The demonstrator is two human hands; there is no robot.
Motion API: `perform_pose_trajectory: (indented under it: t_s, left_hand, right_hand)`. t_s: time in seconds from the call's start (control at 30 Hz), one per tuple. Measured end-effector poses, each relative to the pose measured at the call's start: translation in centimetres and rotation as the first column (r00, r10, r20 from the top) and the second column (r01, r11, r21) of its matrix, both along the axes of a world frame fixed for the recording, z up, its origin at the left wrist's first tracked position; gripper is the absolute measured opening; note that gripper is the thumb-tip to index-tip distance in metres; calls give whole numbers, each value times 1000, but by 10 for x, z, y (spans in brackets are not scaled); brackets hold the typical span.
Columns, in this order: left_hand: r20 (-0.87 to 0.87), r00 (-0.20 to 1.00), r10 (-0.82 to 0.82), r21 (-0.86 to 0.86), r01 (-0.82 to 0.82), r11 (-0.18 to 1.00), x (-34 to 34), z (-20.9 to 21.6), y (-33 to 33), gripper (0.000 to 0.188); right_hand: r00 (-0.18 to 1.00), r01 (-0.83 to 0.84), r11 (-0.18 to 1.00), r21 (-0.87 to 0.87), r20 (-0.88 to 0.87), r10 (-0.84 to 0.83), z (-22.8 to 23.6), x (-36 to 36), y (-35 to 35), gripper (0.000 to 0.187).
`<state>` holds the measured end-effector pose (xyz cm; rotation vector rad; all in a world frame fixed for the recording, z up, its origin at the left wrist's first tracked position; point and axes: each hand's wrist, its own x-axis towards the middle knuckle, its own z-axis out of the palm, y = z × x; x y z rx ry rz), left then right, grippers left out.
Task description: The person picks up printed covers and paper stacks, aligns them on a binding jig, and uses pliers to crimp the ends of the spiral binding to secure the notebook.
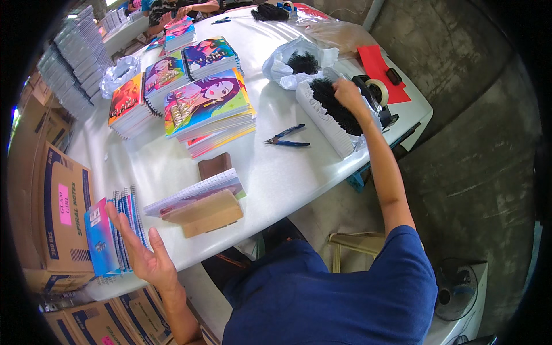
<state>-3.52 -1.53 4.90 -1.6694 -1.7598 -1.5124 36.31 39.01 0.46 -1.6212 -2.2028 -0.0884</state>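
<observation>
My right hand [348,95] reaches into a long white box [328,123] full of black binding coils [330,106]. Its fingers are curled in on the coils, and the fingertips are partly hidden. My left hand [146,259] is raised over the near left table edge, empty, with its fingers spread. Beside it stand several spiral notebooks [106,238] with blue and pink covers. Between the hands, a sheaf of hole-punched pages with a cover [198,192] leans on a brown cardboard stand [204,215]. Blue-handled cutting pliers [290,138] lie on the table with their handles apart.
Stacks of colourful notebooks [210,103] fill the table's middle left. A white bag [302,60] holds more black coils. A tape dispenser [376,92] and red sheet [382,72] lie at right. Cartons [66,213] stand at left. Another person's hands [181,14] are at the far end.
</observation>
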Motion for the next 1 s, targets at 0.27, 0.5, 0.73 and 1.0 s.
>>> perform_pose_trajectory:
  t_s: [0.27,0.5,0.73,1.0]
  left_hand:
    - [17,997,-82,-77,83,994,5,5,11,56]
    - [-73,988,-139,-95,132,987,21,9,24,56]
    - [-83,986,-147,-116,137,984,16,5,12,57]
    - [22,698,-716,-266,695,669,140,-7,95,59]
  right_hand:
    - [195,-304,953,4,-979,66,67,52,3,22]
    - [937,-166,969,181,-279,213,1,10,-47,41]
    - [952,250,905,345,84,-295,4,32,-133,36]
    - [867,206,968,-145,-431,-249,-48,98,-126,46]
